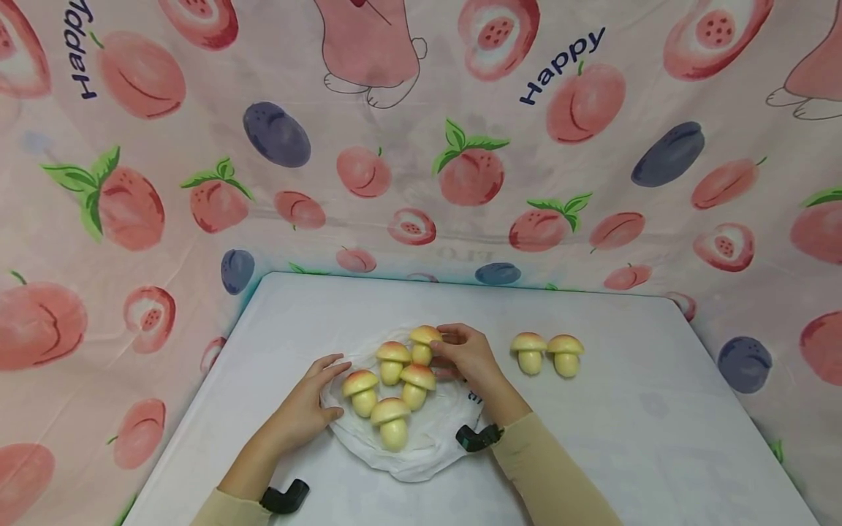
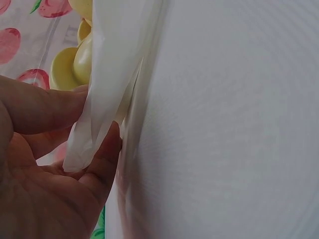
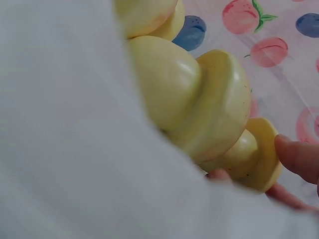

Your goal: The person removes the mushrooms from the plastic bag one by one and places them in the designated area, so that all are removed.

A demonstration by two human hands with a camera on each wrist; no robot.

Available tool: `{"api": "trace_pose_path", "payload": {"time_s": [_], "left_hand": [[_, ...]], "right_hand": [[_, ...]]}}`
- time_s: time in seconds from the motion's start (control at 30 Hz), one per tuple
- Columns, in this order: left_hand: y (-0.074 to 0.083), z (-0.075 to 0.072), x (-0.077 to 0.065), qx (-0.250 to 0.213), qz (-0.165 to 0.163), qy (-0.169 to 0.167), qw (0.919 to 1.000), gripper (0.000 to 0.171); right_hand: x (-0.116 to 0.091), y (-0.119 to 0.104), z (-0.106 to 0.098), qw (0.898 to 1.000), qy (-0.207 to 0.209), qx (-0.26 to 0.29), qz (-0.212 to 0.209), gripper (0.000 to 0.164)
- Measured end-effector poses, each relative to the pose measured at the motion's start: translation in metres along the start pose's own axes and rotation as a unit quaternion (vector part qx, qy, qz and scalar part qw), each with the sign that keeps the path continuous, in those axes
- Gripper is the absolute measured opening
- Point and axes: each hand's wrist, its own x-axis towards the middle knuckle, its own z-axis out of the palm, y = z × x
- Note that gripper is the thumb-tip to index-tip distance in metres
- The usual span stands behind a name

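Observation:
Several yellow toy mushrooms with orange-tinged caps lie in a white plastic bag point(image 1: 421, 464) spread on the table. My left hand point(image 1: 299, 409) is at the bag's left side; in the left wrist view its thumb and fingers pinch the bag's edge point(image 2: 107, 74). At the far right of the group, my right hand point(image 1: 472, 361) holds one toy mushroom point(image 1: 424, 337) by its cap. The right wrist view has the thumb on that cap point(image 3: 266, 154) and fingertips below it, partly hidden by blurred white plastic. The nearest toy mushroom point(image 1: 392, 427) lies toward the bag's front.
Two more toy mushrooms, one on the left point(image 1: 529, 353) and one on the right point(image 1: 566, 354), sit side by side on the white table point(image 1: 658, 438), right of the bag. A fruit-printed cloth point(image 1: 408, 131) hangs behind the table and along its sides.

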Motion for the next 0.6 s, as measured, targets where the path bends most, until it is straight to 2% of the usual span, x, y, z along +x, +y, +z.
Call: {"api": "trace_pose_path", "payload": {"time_s": [0.3,0.6], "left_hand": [[0.001,0.000,-0.001,0.001,-0.002,0.001,1.0000,0.076],[0.001,0.000,-0.001,-0.002,0.002,0.001,1.0000,0.076]], "right_hand": [[-0.007,-0.004,-0.008,1.000,0.003,-0.015,-0.017,0.046],[-0.017,-0.008,-0.017,1.000,0.004,-0.016,-0.013,0.047]]}}
